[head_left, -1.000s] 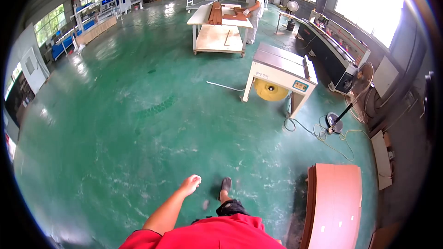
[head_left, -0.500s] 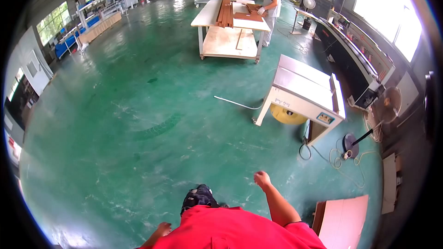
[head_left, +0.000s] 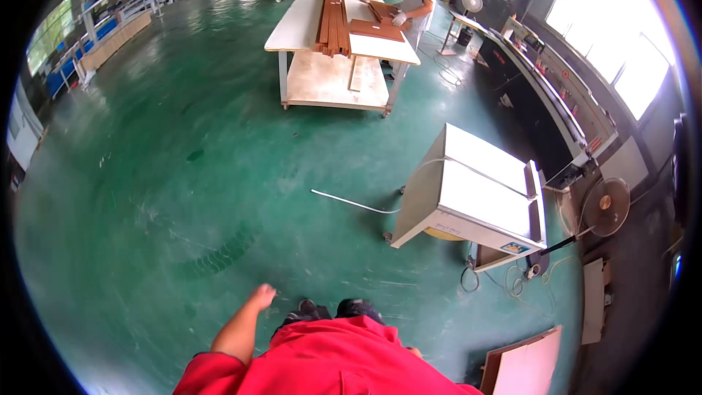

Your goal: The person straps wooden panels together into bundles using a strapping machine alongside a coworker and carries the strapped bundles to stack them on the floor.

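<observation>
My left hand (head_left: 262,296) swings forward over the green floor (head_left: 219,205), its fingers curled in and nothing showing in it. Of my right hand (head_left: 414,352), only a small part shows beside the red shirt (head_left: 344,358); its fingers are hidden. Neither hand touches any object in view. Ahead and to the right stands a white-topped strapping-type machine (head_left: 486,186) on casters, with a pale strap (head_left: 355,202) trailing from it across the floor.
A person (head_left: 420,0) in light clothes and gloves handles brown boards at a wheeled worktable (head_left: 292,33), which bears long brown strips (head_left: 334,22). A floor fan (head_left: 605,205), cables (head_left: 515,281) and leaning flat cardboard (head_left: 526,366) are on the right. Machines (head_left: 110,40) line the left.
I have walked forward; the worktable and white machine appear nearer. My left hand has swung forward, and my right hand has swung back beside my body.
</observation>
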`<action>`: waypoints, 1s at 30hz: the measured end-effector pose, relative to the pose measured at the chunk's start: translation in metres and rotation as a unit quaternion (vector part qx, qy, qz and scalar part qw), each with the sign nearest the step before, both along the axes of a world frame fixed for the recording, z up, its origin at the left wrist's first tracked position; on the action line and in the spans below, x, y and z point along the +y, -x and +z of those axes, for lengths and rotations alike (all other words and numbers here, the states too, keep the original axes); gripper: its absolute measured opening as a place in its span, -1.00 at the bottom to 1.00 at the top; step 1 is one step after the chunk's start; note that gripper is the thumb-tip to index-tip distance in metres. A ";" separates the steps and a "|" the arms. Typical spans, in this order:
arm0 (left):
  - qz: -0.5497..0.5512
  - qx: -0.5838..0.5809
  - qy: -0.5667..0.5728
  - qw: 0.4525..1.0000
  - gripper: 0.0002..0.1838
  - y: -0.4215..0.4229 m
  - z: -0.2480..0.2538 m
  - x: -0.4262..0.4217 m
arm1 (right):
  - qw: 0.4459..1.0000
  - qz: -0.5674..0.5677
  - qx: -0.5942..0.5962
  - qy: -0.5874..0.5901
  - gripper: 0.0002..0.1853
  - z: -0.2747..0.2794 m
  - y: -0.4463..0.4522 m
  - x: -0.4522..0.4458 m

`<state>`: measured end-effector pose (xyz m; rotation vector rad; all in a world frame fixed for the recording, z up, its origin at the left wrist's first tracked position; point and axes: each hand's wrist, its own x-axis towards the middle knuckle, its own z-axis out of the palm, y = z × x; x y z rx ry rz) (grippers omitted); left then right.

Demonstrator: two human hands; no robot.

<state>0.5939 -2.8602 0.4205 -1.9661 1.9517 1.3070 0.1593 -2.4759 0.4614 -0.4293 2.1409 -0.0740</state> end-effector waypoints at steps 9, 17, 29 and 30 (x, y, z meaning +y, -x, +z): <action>0.062 0.253 0.060 0.964 -0.78 0.163 0.090 -0.334 | 0.989 -0.132 -0.037 0.054 -0.55 -0.061 0.060 -0.251; -0.093 -0.018 -0.191 0.977 -0.60 0.094 0.003 -0.353 | 0.975 0.013 -0.036 0.217 -0.67 -0.066 0.187 -0.591; -0.155 0.053 -0.230 0.959 -0.64 0.263 0.014 -0.734 | 0.874 -0.345 0.065 0.335 -0.69 0.055 0.246 -0.804; -0.159 0.050 -0.233 0.958 -0.64 0.285 0.017 -0.775 | 0.888 -0.361 0.097 0.268 -0.67 0.045 0.222 -0.789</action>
